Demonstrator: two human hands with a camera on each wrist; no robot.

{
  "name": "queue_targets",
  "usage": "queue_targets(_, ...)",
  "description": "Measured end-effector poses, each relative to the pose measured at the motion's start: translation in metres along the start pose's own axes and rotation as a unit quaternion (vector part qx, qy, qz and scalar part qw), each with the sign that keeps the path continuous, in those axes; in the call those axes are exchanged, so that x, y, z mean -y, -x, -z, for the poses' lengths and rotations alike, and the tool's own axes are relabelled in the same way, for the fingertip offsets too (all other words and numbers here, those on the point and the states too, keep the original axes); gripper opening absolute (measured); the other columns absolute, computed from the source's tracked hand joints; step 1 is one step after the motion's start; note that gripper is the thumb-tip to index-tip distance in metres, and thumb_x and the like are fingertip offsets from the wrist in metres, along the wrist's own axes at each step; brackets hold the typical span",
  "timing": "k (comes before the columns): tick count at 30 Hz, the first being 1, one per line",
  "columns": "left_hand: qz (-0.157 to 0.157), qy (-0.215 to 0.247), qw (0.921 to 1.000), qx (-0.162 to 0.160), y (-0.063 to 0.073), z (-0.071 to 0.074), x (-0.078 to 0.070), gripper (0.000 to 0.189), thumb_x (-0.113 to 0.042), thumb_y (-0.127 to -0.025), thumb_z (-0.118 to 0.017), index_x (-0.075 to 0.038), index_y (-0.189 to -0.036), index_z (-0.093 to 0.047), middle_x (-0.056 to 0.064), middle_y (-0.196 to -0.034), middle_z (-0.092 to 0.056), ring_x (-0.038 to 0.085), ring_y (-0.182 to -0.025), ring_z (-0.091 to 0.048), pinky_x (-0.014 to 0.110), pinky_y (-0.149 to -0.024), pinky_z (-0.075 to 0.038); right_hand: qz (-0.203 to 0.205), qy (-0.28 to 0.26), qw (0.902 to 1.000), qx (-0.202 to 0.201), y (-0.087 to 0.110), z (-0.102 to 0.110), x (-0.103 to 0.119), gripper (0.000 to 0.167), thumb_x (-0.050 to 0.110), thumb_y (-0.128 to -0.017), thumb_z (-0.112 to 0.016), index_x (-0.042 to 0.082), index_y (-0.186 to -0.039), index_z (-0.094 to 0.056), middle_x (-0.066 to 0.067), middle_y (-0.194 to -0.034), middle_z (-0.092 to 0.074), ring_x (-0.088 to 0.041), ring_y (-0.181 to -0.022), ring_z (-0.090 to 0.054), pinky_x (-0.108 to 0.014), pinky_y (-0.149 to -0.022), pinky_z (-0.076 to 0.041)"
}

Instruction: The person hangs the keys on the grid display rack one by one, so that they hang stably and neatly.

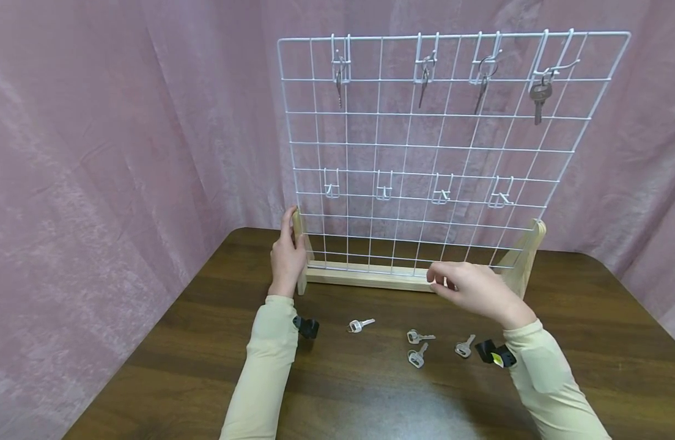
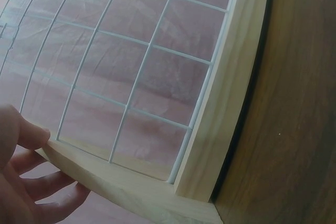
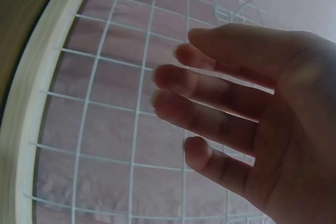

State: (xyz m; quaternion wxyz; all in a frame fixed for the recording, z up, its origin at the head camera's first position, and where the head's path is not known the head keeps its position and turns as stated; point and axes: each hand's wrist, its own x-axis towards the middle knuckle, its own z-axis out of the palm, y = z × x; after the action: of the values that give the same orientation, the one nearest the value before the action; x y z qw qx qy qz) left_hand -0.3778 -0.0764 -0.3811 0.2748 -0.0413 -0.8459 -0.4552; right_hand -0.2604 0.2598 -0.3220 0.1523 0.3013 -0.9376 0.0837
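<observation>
At the wire grid's [image 1: 375, 145] left end, the left hand [image 1: 287, 260] grips the wooden post [image 2: 131, 190]; before the grid, the right hand [image 1: 475, 287], loosely half-curled, holds nothing. Its upper hooks [image 1: 565, 66] bear hanging keys [image 1: 540, 93]; four loose keys [image 1: 355, 327] lie in front.

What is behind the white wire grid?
Pink cloth shows through its gaps, with brown tabletop low down; whatever lies directly behind the wooden base bar and right hand is covered.

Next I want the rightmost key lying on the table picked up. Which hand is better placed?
Right, most likely. The right hand is empty, its fingers slightly bent, and nearer that key. The left hand is farther away and grips the wooden stand.
</observation>
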Motion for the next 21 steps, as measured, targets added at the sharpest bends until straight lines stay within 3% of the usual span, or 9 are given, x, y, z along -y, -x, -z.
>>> queue_targets(7,0.003,-0.001,1.0,-0.003,-0.001,-0.001,0.0,0.063,-0.01,-0.098,-0.053,-0.041,-0.146,-0.029,0.019,-0.129,-0.063,0.039,-0.086,-0.07,0.05,-0.067,-0.054,0.046,-0.033,0.9936,0.098,-0.003,-0.022,-0.002,0.014,0.015,-0.083,-0.072,0.016,-0.095,-0.065,0.005,-0.086,-0.069,-0.005,-0.072,-0.061,-0.025,-0.063,-0.049)
queue_targets(13,0.003,-0.003,1.0,-0.004,0.0,-0.002,0.001,0.063,-0.009,-0.098,-0.052,-0.042,-0.146,-0.029,0.018,-0.128,-0.064,0.038,-0.084,-0.07,0.05,-0.067,-0.054,0.034,-0.067,0.9777,0.196,-0.006,-0.045,0.0,0.021,0.012,-0.078,-0.074,0.015,-0.095,-0.063,0.002,-0.089,-0.067,-0.011,-0.08,-0.062,-0.027,-0.067,-0.048)
queue_targets(21,0.004,-0.002,1.0,-0.003,-0.001,-0.001,0.0,0.062,-0.011,-0.098,-0.052,-0.043,-0.146,-0.028,0.018,-0.125,-0.064,0.037,-0.084,-0.07,0.05,-0.068,-0.055,0.017,-0.073,0.9708,0.228,-0.007,-0.06,0.0,0.029,0.009,-0.072,-0.079,0.015,-0.092,-0.059,0.004,-0.085,-0.059,-0.008,-0.076,-0.054,-0.026,-0.063,-0.043)
